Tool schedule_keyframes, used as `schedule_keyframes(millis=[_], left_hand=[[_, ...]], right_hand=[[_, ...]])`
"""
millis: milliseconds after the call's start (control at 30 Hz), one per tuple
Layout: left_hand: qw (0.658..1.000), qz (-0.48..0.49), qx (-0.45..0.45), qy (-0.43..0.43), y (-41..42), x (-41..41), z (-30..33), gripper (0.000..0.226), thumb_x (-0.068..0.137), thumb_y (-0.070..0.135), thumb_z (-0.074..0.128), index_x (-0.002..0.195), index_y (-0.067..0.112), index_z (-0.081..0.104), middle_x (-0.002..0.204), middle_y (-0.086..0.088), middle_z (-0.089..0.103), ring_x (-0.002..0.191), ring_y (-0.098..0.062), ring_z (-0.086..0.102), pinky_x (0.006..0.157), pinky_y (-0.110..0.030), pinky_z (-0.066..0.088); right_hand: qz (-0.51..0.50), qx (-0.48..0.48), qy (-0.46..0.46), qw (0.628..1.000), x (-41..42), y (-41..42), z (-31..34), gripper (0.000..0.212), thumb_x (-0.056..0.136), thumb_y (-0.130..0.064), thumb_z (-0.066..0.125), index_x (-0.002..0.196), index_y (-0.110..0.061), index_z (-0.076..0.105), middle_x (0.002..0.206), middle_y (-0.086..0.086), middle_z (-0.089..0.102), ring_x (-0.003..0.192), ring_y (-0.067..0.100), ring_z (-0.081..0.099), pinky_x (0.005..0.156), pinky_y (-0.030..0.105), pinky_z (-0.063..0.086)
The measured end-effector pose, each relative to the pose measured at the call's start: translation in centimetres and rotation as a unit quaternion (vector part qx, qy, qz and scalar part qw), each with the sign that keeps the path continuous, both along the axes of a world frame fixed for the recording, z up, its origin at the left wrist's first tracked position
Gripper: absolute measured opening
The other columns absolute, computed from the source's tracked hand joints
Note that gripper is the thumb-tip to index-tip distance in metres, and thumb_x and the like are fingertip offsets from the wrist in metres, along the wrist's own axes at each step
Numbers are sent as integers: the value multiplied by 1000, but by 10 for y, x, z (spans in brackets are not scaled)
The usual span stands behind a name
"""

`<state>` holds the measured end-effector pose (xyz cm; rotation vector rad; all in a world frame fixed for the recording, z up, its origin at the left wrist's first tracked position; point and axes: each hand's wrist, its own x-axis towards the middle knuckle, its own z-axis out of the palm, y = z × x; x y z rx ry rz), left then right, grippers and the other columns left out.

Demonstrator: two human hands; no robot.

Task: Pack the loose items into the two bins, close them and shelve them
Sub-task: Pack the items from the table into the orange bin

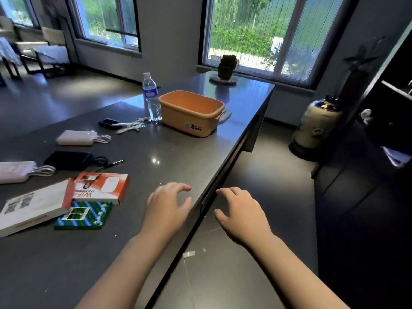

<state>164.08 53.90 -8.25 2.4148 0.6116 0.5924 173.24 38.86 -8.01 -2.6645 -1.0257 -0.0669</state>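
An orange bin [189, 121] stands open, without a lid, near the right edge of the dark table [156, 152]. Loose items lie to the left: an orange WiFi box [101, 187], a white box [33, 205], a green-blue packet [85, 216], two white power banks [77, 137] [15, 171], a black pouch [68, 160], a black phone [109, 123] and clear wrapped pieces [131, 126]. My left hand [167, 205] hovers over the table's right edge, fingers spread and holding nothing. My right hand [240, 210] is just past the edge over the floor, also open.
A water bottle [151, 99] stands just left of the bin. A dark ornament on a round base [225, 70] sits at the table's far end. A large ceramic jar [314, 128] stands on the floor to the right, beside dark shelving [379, 130].
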Motion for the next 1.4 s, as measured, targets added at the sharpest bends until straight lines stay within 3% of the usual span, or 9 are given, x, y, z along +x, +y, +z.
schedule_keyframes(millis=[267,433,600,700,833,967,1033,1133,1400], left_hand=[[999,29,-8,-11,69,118,-2,25,88,28,58,112,30,63,119,12,60,115,-10,48,96,-27,34],[999,47,2,-11,118,178,4,24,88,28,58,111,29,63,118,11,61,113,-11,50,93,-28,36],[998,66,-7,11,142,209,-5,24,87,29,59,111,30,63,118,14,60,106,-9,50,89,-27,37],[993,112,-8,16,162,220,-12,24,87,28,59,110,31,64,117,14,61,95,-8,48,86,-28,39],[981,192,-16,15,179,239,-20,23,87,27,60,110,30,64,118,13,60,110,-9,50,90,-27,38],[968,250,-27,1,183,272,-18,23,87,26,61,109,28,65,118,12,61,111,-11,50,93,-27,37],[962,270,-27,-11,186,289,-14,23,87,26,61,109,28,65,117,12,60,112,-10,50,92,-26,36],[951,307,-28,-19,187,300,-10,22,86,25,61,107,29,65,115,14,60,110,-10,50,92,-26,36],[929,367,-33,-26,182,287,-10,22,85,23,62,106,28,66,112,17,59,109,-7,51,89,-20,34]], right_hand=[[32,-27,6,999,118,70,-7,50,90,-39,51,138,-29,43,134,-3,50,123,20,44,95,33,42],[46,9,-4,999,182,125,1,48,90,-38,52,136,-29,45,134,-3,51,120,19,47,94,33,44],[81,-4,39,996,229,162,-12,51,90,-38,54,139,-29,43,138,-2,48,125,19,43,98,34,41],[96,37,27,994,272,194,-9,56,88,-35,57,141,-27,41,140,-1,46,129,19,38,102,35,38],[125,106,-39,986,328,244,-1,60,85,-34,62,141,-22,42,135,4,50,125,24,41,102,39,38],[178,36,-19,983,374,290,-3,65,89,-40,59,145,-20,33,141,5,45,129,26,41,103,41,37],[205,-16,-2,979,391,307,-4,55,91,-39,56,139,-19,39,134,5,51,123,27,47,96,41,42],[247,-40,17,968,401,325,-5,29,95,-38,48,112,-16,55,107,6,61,98,26,59,76,37,50],[316,-43,2,948,394,295,0,26,96,-43,43,94,-19,53,93,3,64,87,29,63,64,32,45]])
